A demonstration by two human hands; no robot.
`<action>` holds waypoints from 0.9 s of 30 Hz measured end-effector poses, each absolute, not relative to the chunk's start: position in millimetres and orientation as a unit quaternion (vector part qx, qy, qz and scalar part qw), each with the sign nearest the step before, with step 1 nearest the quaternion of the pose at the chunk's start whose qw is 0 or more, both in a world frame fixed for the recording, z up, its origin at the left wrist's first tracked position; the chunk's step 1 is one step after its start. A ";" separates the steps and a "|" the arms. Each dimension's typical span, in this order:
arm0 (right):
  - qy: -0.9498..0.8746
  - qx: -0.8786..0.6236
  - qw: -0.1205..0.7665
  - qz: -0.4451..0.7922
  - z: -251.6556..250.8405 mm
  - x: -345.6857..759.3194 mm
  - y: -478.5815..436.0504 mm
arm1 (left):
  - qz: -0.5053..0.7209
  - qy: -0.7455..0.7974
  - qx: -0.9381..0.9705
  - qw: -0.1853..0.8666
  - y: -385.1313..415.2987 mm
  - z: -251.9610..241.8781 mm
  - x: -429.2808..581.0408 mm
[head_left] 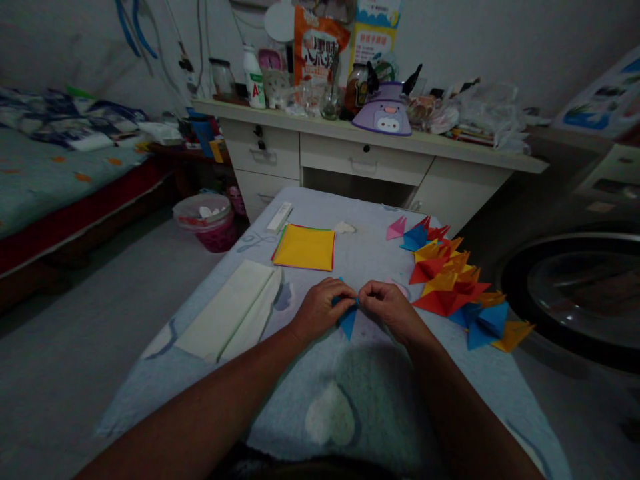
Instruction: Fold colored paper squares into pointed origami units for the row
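A small piece of folded blue origami paper (349, 324) is held above the middle of the cloth-covered table. My left hand (324, 303) pinches it from the left, thumb and fingers closed on its upper part. From the right, my right hand (387, 303) pinches its upper right end, and the fingertips of both hands nearly meet. The blue paper's lower point hangs below the fingers; much of its upper part is hidden. Just beyond my left hand lies a stack of square coloured paper (306, 248), yellow on top. Several folded paper cranes (445, 280) stand in rows to the right.
A folded pale sheet (230, 307) lies at the table's left, with a small white box (280, 217) farther back. Behind the table stands a white desk (360, 155) crowded with jars and bags. A washing machine (575, 220) is at right, a pink bin (213, 227) at left.
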State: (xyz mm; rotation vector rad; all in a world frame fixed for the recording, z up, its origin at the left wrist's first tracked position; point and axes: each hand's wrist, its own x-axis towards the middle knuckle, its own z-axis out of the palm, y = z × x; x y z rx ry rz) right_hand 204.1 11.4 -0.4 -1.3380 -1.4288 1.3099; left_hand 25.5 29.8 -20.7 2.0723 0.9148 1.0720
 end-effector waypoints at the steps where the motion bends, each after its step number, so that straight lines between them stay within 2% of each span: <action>1: -0.560 -0.523 0.384 0.515 -1.3 204.4 11.6 | 0.406 0.350 0.785 0.312 29.9 -21.1 25.8; 6: -0.562 -0.523 0.381 0.515 -5.1 205.5 12.8 | 0.403 0.347 0.790 0.306 30.3 -21.9 25.9; 15: -0.648 -0.532 0.343 0.423 11.0 206.4 14.5 | 0.394 0.335 0.809 0.279 31.2 -20.5 25.2; 21: -0.650 -0.524 0.342 0.431 11.7 206.9 13.7 | 0.382 0.333 0.822 0.260 31.3 -19.5 25.9; 27: -0.606 -0.510 0.359 0.494 5.9 207.1 13.7 | 0.381 0.333 0.822 0.258 31.0 -21.7 25.8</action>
